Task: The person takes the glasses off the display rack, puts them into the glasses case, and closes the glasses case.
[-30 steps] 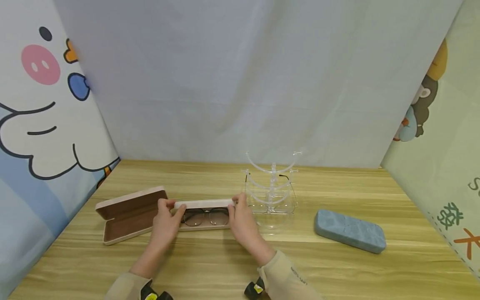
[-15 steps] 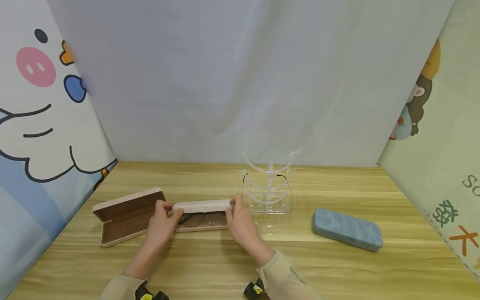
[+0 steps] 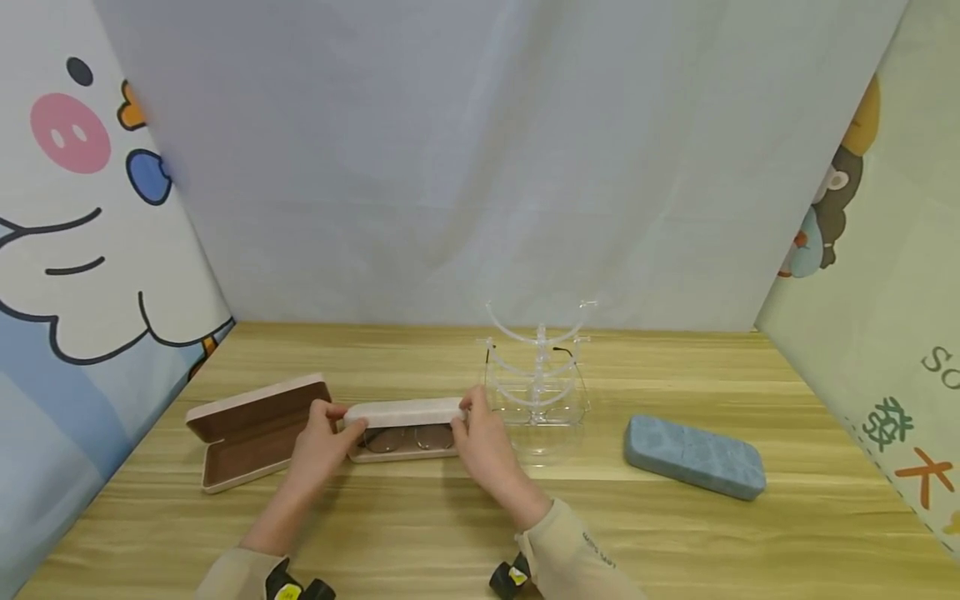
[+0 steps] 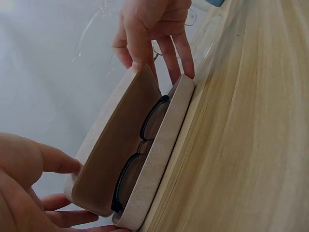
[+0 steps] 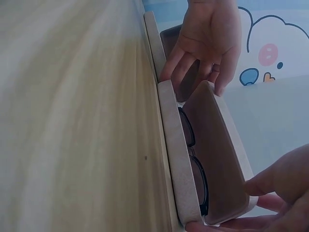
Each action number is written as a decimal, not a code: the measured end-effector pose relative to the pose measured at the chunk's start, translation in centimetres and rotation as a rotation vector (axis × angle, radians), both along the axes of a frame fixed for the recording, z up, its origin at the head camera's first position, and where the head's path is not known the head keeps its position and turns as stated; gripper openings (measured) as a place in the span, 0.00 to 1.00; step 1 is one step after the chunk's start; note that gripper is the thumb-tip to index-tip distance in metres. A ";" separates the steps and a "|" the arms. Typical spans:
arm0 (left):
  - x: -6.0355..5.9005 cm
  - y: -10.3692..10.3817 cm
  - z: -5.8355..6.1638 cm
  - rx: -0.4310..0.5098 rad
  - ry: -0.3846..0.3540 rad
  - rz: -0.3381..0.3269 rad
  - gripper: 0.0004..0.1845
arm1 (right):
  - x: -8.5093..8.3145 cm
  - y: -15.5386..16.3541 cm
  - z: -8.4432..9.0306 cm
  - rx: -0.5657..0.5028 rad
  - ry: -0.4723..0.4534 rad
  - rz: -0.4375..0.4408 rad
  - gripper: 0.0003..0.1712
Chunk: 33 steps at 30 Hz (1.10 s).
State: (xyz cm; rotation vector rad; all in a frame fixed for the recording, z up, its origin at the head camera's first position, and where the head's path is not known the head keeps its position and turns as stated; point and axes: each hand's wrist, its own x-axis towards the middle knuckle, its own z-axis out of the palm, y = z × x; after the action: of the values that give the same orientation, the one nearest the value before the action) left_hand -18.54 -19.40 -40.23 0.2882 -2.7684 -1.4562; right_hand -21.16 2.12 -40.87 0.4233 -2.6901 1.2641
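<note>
On the wooden table [image 3: 675,542], a beige glasses case [image 3: 403,429] lies between the two hands, its lid [image 3: 405,411] tilted partly down over the base. Dark-rimmed glasses [image 4: 140,154] lie folded inside, visible through the gap. The left hand [image 3: 318,450] pinches the case's left end, thumb on the lid and fingers curled at the base; the right hand [image 3: 483,442] grips the right end the same way, thumb on the lid's edge, fingers against the base. Just left of the held case, touching or nearly so, a second beige case [image 3: 255,431] lies wide open with its brown lining showing. A clear acrylic glasses stand [image 3: 538,379] rises just behind the right hand, and a closed blue case [image 3: 695,458] lies well apart to the right.
</note>
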 end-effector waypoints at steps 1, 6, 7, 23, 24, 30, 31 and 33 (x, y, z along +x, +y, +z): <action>0.0 0.0 0.1 -0.006 -0.001 -0.004 0.26 | 0.0 0.0 0.0 0.002 0.001 0.000 0.09; 0.1 -0.3 0.3 -0.004 -0.015 -0.026 0.25 | 0.0 0.1 0.2 0.008 -0.006 0.009 0.09; 0.2 -0.3 0.3 -0.002 -0.017 -0.031 0.25 | 0.0 0.1 0.2 0.013 -0.004 0.008 0.09; 0.1 -0.6 0.0 -0.172 -0.014 -0.100 0.19 | 0.4 0.3 0.0 0.095 -0.005 0.012 0.03; 0.1 -0.5 0.0 -0.178 -0.007 -0.104 0.19 | 0.4 0.3 -0.1 0.094 -0.009 0.010 0.03; 0.0 0.2 -0.5 -0.198 0.033 -0.097 0.21 | 0.4 -0.1 -0.2 0.101 -0.043 0.034 0.12; 0.0 0.3 -0.5 -0.195 0.034 -0.089 0.21 | 0.3 -0.2 -0.3 0.112 -0.042 0.045 0.14; 0.0 0.5 -0.5 -0.185 0.040 -0.076 0.20 | 0.2 -0.3 -0.4 0.138 -0.038 0.065 0.17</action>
State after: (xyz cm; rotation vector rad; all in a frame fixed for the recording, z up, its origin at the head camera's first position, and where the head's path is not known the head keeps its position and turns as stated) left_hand -18.52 -18.91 -40.77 0.1513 -2.8840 -1.1927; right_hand -20.97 1.85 -41.24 0.5118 -2.8281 1.1166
